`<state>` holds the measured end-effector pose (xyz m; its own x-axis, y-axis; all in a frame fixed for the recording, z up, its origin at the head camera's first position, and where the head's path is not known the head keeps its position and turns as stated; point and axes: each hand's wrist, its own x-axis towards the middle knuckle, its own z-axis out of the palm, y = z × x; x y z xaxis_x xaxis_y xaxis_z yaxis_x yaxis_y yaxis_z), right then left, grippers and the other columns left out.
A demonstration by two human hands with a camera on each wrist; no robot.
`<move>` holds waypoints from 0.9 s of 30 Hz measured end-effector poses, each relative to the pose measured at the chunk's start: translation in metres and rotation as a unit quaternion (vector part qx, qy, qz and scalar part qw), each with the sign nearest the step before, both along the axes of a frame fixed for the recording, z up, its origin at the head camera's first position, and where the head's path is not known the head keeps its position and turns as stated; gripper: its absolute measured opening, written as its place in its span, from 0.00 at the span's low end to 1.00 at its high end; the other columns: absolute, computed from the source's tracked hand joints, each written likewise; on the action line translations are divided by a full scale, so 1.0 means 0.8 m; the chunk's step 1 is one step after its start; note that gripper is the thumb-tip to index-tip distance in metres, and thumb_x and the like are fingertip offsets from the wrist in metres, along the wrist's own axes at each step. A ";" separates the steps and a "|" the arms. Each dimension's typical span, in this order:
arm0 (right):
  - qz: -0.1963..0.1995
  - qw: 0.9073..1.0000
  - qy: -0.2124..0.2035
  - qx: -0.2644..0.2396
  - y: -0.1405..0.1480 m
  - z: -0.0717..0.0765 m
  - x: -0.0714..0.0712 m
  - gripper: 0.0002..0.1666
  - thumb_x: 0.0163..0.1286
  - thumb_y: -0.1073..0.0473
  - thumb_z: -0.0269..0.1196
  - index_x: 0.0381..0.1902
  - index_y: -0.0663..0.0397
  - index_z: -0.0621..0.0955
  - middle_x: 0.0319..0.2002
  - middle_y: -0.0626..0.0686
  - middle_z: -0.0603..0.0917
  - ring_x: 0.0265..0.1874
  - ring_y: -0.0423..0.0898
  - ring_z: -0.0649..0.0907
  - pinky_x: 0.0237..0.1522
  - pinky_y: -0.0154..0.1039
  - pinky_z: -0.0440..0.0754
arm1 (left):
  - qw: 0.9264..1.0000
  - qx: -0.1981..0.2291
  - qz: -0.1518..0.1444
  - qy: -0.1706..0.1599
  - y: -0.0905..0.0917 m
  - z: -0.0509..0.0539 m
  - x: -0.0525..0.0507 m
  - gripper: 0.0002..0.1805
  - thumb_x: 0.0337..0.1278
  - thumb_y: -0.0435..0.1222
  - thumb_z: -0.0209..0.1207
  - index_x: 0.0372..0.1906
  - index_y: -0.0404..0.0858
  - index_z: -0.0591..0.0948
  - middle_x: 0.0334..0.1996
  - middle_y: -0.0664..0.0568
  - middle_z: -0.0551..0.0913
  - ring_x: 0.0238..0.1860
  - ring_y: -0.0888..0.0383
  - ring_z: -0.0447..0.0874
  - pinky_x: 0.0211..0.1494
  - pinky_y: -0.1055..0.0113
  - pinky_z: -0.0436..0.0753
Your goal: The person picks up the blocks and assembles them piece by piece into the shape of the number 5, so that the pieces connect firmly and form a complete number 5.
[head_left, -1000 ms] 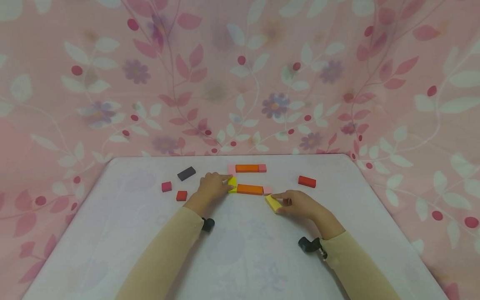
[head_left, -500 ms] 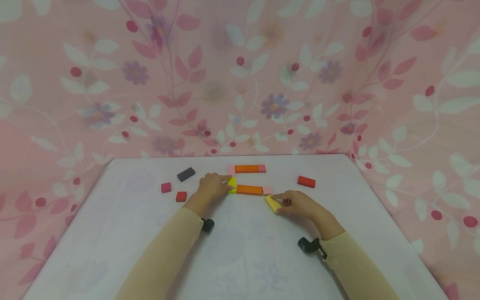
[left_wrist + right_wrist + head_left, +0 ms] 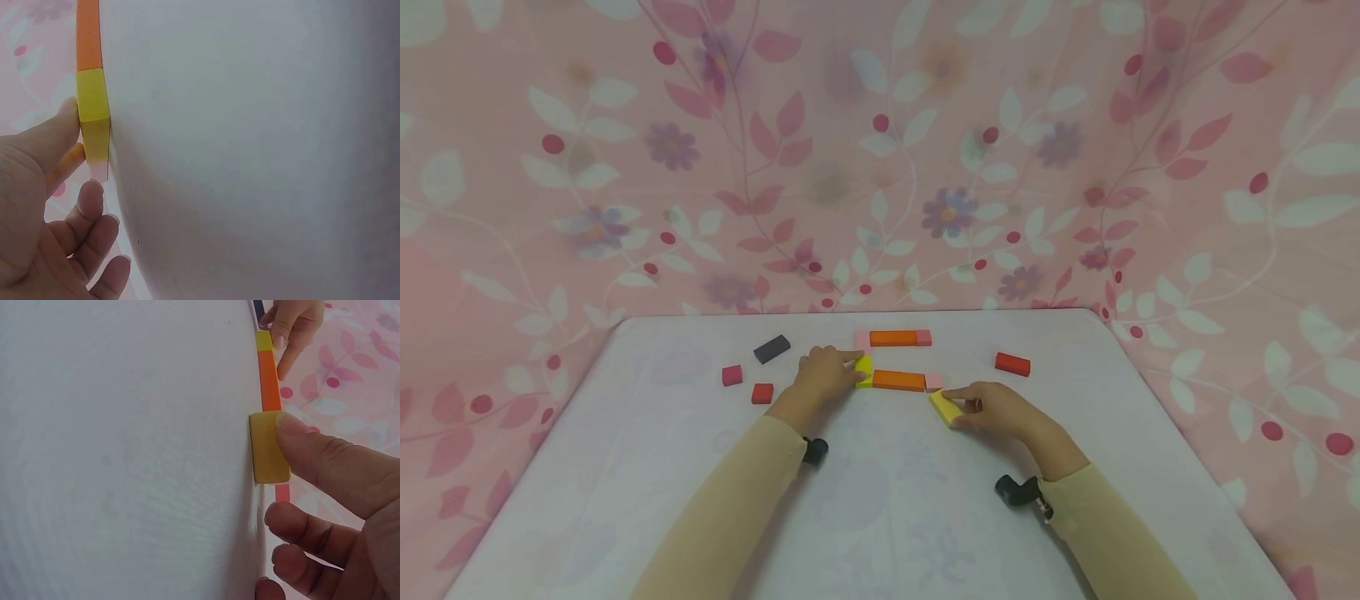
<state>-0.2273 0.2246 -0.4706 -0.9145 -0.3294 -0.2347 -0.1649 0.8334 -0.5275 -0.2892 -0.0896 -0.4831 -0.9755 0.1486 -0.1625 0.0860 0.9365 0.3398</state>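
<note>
In the head view my left hand point(image 3: 823, 372) holds a bright yellow block point(image 3: 864, 372) between thumb and index finger; the left wrist view shows the other fingers loosely curled off it. This block lies between a pink block point(image 3: 862, 340) behind it and the left end of an orange block point(image 3: 899, 380). My right hand point(image 3: 996, 408) pinches a second, paler yellow block point(image 3: 946, 408), which is slanted. That block is just in front of a small light pink block point(image 3: 934, 382) at the orange block's right end. The right thumb point(image 3: 319, 453) lies against it.
Behind, another orange block point(image 3: 893, 338) has a pink block point(image 3: 923, 337) at its right end. A dark grey block point(image 3: 772, 349), a crimson cube point(image 3: 732, 376) and a red cube point(image 3: 763, 393) lie left. A red block point(image 3: 1012, 364) lies right on the white table point(image 3: 865, 517).
Both hands stay where they were, each on its yellow block. Only a very slight shift of the whole head view shows; the blocks keep their places.
</note>
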 end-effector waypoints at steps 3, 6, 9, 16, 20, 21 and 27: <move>0.002 1.000 0.002 0.001 0.000 0.001 0.001 0.32 0.59 0.48 0.75 0.63 0.34 0.82 0.33 0.47 0.77 0.37 0.46 0.75 0.37 0.40 0.75 | 1.000 0.000 -0.001 0.000 0.000 0.001 0.000 0.30 0.63 0.56 0.63 0.70 0.63 0.72 0.58 0.43 0.79 0.52 0.45 0.70 0.58 0.50 0.71; 0.003 1.000 0.002 0.003 0.000 0.001 0.000 0.32 0.59 0.48 0.75 0.63 0.33 0.82 0.33 0.46 0.77 0.38 0.45 0.75 0.37 0.40 0.75 | 1.000 -0.003 -0.003 0.002 0.001 0.001 -0.001 0.30 0.63 0.56 0.63 0.70 0.63 0.72 0.58 0.43 0.79 0.52 0.46 0.70 0.58 0.50 0.71; 0.007 1.000 0.005 0.004 0.001 0.000 -0.001 0.32 0.59 0.48 0.75 0.63 0.33 0.81 0.33 0.46 0.77 0.38 0.45 0.75 0.37 0.40 0.75 | 1.000 -0.009 -0.005 0.003 0.001 0.002 -0.001 0.31 0.63 0.56 0.62 0.70 0.63 0.72 0.57 0.43 0.79 0.52 0.46 0.70 0.57 0.51 0.71; 0.007 1.000 0.010 0.003 0.001 -0.002 -0.001 0.32 0.59 0.48 0.75 0.63 0.34 0.82 0.33 0.46 0.77 0.37 0.45 0.75 0.37 0.40 0.75 | 1.000 0.002 -0.002 0.006 0.001 0.004 0.002 0.30 0.62 0.55 0.63 0.69 0.62 0.74 0.53 0.43 0.79 0.51 0.46 0.70 0.57 0.52 0.71; 0.004 1.000 0.009 0.004 0.002 -0.002 -0.001 0.31 0.60 0.48 0.74 0.62 0.35 0.82 0.34 0.46 0.78 0.37 0.46 0.75 0.36 0.40 0.76 | 1.000 0.007 -0.007 0.015 0.001 0.004 0.003 0.28 0.62 0.55 0.63 0.68 0.60 0.76 0.48 0.45 0.79 0.48 0.47 0.70 0.54 0.53 0.70; 0.004 1.000 0.008 0.003 0.002 -0.002 -0.001 0.31 0.60 0.48 0.74 0.62 0.34 0.82 0.34 0.46 0.78 0.37 0.46 0.75 0.36 0.40 0.76 | 1.000 0.006 -0.008 0.017 0.001 0.004 0.003 0.28 0.62 0.55 0.64 0.67 0.60 0.77 0.47 0.46 0.79 0.47 0.48 0.70 0.53 0.54 0.70; 0.012 1.000 0.010 -0.003 0.004 -0.003 -0.002 0.28 0.61 0.49 0.73 0.61 0.36 0.83 0.34 0.46 0.77 0.36 0.45 0.75 0.36 0.39 0.75 | 1.000 -0.004 -0.015 0.022 0.001 0.002 0.002 0.27 0.61 0.55 0.64 0.66 0.59 0.79 0.40 0.48 0.76 0.44 0.49 0.70 0.50 0.55 0.70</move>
